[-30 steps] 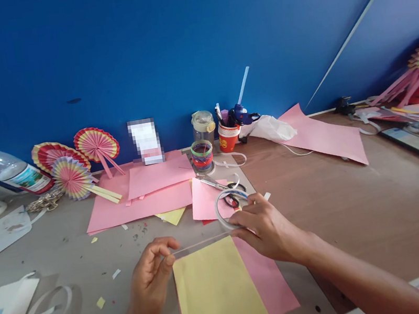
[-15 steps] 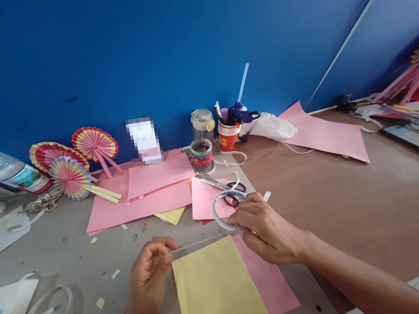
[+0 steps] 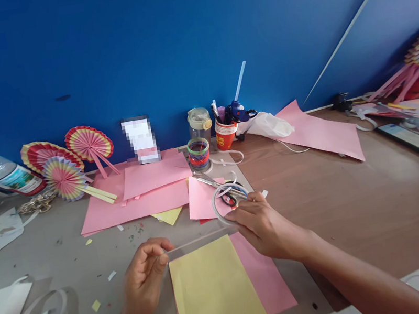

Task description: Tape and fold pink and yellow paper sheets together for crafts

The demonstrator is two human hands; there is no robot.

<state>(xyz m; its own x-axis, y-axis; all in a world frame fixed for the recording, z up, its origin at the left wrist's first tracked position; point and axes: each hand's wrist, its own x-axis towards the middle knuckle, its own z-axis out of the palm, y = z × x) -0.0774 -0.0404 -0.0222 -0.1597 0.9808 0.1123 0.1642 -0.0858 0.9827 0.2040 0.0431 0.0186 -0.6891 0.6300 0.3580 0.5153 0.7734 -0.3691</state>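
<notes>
My right hand (image 3: 273, 232) grips a roll of white tape (image 3: 216, 210), held on edge above the desk. A pulled-out strip of tape (image 3: 197, 242) stretches from the roll to my left hand (image 3: 143, 279), whose thumb and fingers pinch its end. The strip runs along the top edge of a yellow sheet of paper (image 3: 217, 293); whether it touches the paper I cannot tell. Beneath the yellow sheet, a pink sheet (image 3: 271, 282) sticks out on the right. Behind the roll, scissors (image 3: 205, 180) lie partly on a small pink sheet (image 3: 198, 201), their black handles partly hidden by the roll.
Folded paper fans (image 3: 90, 144), a tilted bottle (image 3: 1, 171) and pink sheets (image 3: 102, 211) lie at the back left. A red paper cup (image 3: 225, 137) with pens and a lidded jar (image 3: 199, 121) stand against the blue wall. At right lies a phone (image 3: 416, 140).
The view has shifted slightly right. My left hand has drawn a little away from the roll, and the tape strip between my hands shows wider. Both grips stay the same.
</notes>
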